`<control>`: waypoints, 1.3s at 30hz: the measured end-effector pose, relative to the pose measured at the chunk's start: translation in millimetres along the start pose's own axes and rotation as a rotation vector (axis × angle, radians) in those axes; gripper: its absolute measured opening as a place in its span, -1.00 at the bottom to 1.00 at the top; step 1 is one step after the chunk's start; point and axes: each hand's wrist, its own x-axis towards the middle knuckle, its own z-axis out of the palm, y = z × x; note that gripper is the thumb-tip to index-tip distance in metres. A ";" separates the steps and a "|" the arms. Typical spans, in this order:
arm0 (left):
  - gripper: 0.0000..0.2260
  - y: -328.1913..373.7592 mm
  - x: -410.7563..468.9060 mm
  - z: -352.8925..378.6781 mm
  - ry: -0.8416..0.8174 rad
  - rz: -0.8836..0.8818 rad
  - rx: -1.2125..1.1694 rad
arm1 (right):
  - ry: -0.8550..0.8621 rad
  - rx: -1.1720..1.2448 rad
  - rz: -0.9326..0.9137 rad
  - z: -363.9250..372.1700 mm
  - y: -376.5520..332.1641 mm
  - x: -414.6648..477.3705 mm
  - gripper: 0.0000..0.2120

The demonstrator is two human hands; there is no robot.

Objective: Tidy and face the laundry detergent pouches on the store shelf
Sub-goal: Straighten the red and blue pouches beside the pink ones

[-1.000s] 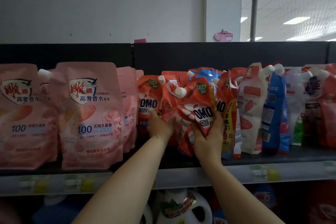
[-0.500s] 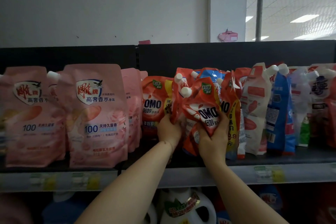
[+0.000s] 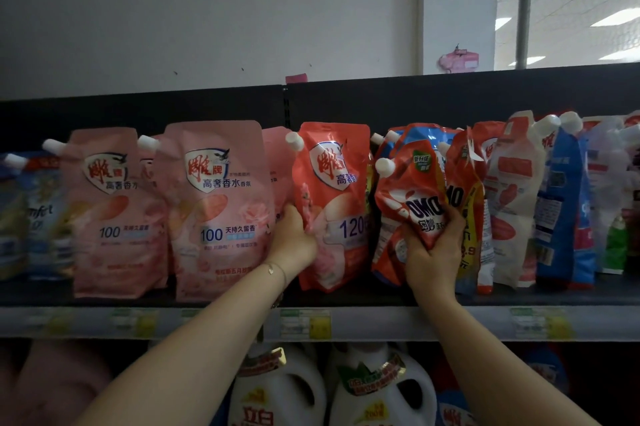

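The shelf (image 3: 450,321) carries a long row of pouches, with the big pink pouches (image 3: 214,211) at its left. Just right of them the red pouch (image 3: 332,204) stands upright and faces out, my left hand (image 3: 294,242) curled round its left edge. Beside it the OMO pouch (image 3: 412,204) leans, its cap tipped up-left toward the red one. My right hand (image 3: 433,249) grips its lower half, so I reckon that hand must swing it upright.

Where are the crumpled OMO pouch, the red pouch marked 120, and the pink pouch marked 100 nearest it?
OMO pouch (image 3: 407,192): head view, its red front above the logo.
red pouch marked 120 (image 3: 330,190): head view, middle of its front.
pink pouch marked 100 (image 3: 221,211): head view, middle of its front.
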 end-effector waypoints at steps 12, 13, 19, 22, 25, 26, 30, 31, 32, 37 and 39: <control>-0.61 -10.5 -3.9 15.9 0.106 -0.157 -0.544 | 0.025 0.051 0.005 -1.5 0.6 0.5 -0.35; -0.52 -7.2 -3.8 16.7 0.115 -0.171 -0.539 | 0.025 0.054 0.003 -1.6 0.4 0.2 -0.35; -0.72 8.6 4.3 22.5 0.260 -0.233 -0.625 | 0.021 0.066 -0.003 -1.0 0.1 -0.3 -0.35; -0.84 3.9 7.4 24.9 0.197 -0.237 -0.834 | 0.026 0.080 0.001 -2.1 0.2 -0.1 -0.37; -0.81 -1.9 9.2 24.8 0.079 -0.248 -0.896 | 0.045 0.110 0.000 -4.3 -0.4 0.5 -0.39; -0.79 -3.8 10.6 24.4 0.049 -0.262 -0.906 | 0.053 0.117 -0.002 -5.1 -0.5 0.8 -0.39; -0.81 -7.7 13.2 20.8 -0.001 -0.284 -0.939 | 0.078 0.137 -0.005 -6.1 0.2 2.4 -0.41; -0.82 -7.7 13.0 20.4 -0.008 -0.280 -0.937 | 0.079 0.138 -0.003 -5.7 0.6 2.8 -0.41; -0.85 -7.3 12.9 20.4 -0.012 -0.271 -0.930 | 0.076 0.136 -0.002 -5.2 1.7 3.3 -0.41; -0.94 -0.5 8.4 28.8 0.119 -0.101 -0.766 | 0.005 0.014 -0.034 -3.1 6.9 4.0 -0.39; -0.85 7.6 4.7 33.0 0.222 -0.051 -0.672 | -0.065 -0.122 -0.071 -1.2 8.8 3.6 -0.36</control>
